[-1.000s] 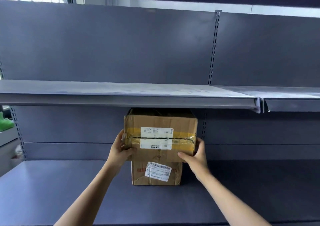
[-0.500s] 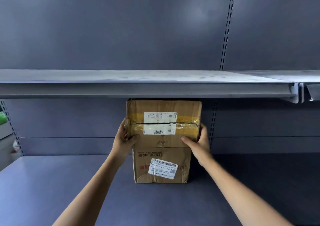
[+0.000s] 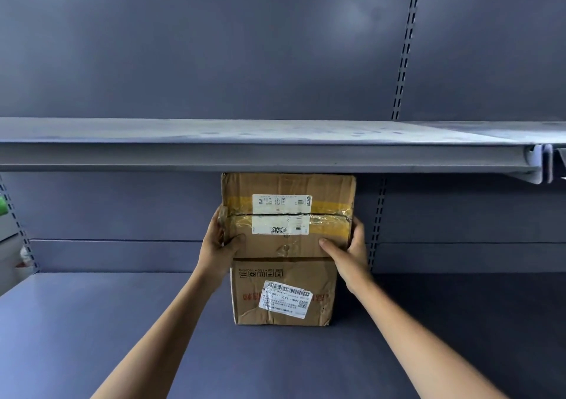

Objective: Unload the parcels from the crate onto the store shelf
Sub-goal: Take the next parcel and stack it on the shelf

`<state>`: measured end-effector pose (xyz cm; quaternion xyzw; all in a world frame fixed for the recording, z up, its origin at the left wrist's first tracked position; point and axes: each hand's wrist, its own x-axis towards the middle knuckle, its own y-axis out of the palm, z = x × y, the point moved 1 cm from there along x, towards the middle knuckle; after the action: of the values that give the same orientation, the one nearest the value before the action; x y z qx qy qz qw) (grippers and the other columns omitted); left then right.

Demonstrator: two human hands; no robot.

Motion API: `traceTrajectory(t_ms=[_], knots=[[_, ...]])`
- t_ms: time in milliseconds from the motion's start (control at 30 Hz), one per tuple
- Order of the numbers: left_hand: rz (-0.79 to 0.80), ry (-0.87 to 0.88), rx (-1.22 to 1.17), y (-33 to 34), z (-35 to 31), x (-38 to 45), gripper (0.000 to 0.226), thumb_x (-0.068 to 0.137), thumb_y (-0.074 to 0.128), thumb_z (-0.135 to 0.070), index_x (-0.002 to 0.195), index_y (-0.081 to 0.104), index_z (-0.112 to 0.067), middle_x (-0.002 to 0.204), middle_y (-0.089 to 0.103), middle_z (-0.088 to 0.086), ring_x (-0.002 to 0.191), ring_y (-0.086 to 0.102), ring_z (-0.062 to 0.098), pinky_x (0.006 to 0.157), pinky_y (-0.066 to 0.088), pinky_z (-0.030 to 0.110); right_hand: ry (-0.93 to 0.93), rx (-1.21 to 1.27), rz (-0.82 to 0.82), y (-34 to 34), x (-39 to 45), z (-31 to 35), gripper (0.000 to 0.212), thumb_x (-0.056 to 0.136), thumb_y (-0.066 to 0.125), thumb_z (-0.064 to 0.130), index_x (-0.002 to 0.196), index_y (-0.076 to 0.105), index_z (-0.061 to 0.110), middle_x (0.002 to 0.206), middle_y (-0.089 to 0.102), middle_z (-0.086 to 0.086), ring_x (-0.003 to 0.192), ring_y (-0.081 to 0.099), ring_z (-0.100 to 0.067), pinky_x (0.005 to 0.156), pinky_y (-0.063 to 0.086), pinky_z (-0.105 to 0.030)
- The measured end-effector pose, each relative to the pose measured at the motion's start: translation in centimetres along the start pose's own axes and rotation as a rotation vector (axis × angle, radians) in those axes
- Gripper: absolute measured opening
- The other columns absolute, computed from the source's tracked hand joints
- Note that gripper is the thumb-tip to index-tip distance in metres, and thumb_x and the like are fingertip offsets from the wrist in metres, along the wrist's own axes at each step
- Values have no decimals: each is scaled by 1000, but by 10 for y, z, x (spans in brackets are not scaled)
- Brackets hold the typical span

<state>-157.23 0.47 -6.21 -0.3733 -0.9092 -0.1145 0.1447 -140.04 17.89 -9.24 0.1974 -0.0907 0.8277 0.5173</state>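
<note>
Stacked parcels on a grey metal store shelf [image 3: 92, 322], with the lower parcel as landmark. Far left of the landmark, at the frame edge, a green object [image 3: 2, 204] is partly visible; its nature cannot be told. The person's left hand [image 3: 218, 245] grips the left side of the upper brown cardboard parcel with yellow tape and white labels [image 3: 288, 215], thumb on the front face and the fingers wrapped round the left edge. This upper parcel sits directly on top of the landmark, the smaller brown cardboard parcel with red print and a white barcode label [image 3: 283, 293], and overhangs it on both sides. The landmark stands on the shelf, near the back panel. The right hand [image 3: 349, 254] grips the upper parcel's right side in mirror fashion, thumb lying on the front face. Above the stack, the upper grey metal shelf board [image 3: 275, 153] runs across the view, its front lip hiding the upper parcel's top edge. Right of the landmark, a slotted upright [image 3: 378, 224] rises along the back panel.
</note>
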Motion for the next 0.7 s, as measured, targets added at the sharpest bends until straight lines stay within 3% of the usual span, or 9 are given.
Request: traceTrajectory(t_ms=[233,333,400,500,600,700], knots=[[6,6,0,1,-1,3,61,85,44,20,129,39,-21,120,57,18,107,58,33,79,56,43,12,-2,2,1,5,-1,70,75,71,-5,130,35,18,103,58,14,90,57,3,74,47,-10],[4,-24,18,-3,2,0,63,87,47,16,139,33,-16,129,54,22,117,54,39,79,57,47,39,-2,10,0,0,1,75,73,74,0,133,34,22,107,57,13,98,56,-3,85,45,-21],[-20,-98,-10,-9,5,-7,74,87,54,9,145,24,-26,138,47,19,124,49,38,78,57,42,61,8,-5,-4,-10,0,84,71,77,6,138,28,23,119,53,8,107,53,-6,94,42,-29],[-73,-191,105,-24,11,-29,82,84,65,-4,146,20,-35,147,35,16,134,37,35,89,45,42,102,-10,-35,-15,-34,-7,86,72,78,8,140,27,23,139,40,-5,125,43,-20,108,36,-42],[-125,-236,230,-36,18,-62,69,82,68,-7,139,35,-28,128,55,18,110,57,29,90,48,43,148,-37,-66,-29,-66,-15,80,73,76,6,137,32,22,131,41,-6,124,43,-25,107,36,-43],[-129,-295,311,-45,25,-97,55,82,68,-6,130,45,-20,113,61,16,98,61,27,89,50,42,181,-45,-92,-40,-99,-17,75,74,74,2,136,34,18,130,43,-8,122,44,-25,106,36,-39]])
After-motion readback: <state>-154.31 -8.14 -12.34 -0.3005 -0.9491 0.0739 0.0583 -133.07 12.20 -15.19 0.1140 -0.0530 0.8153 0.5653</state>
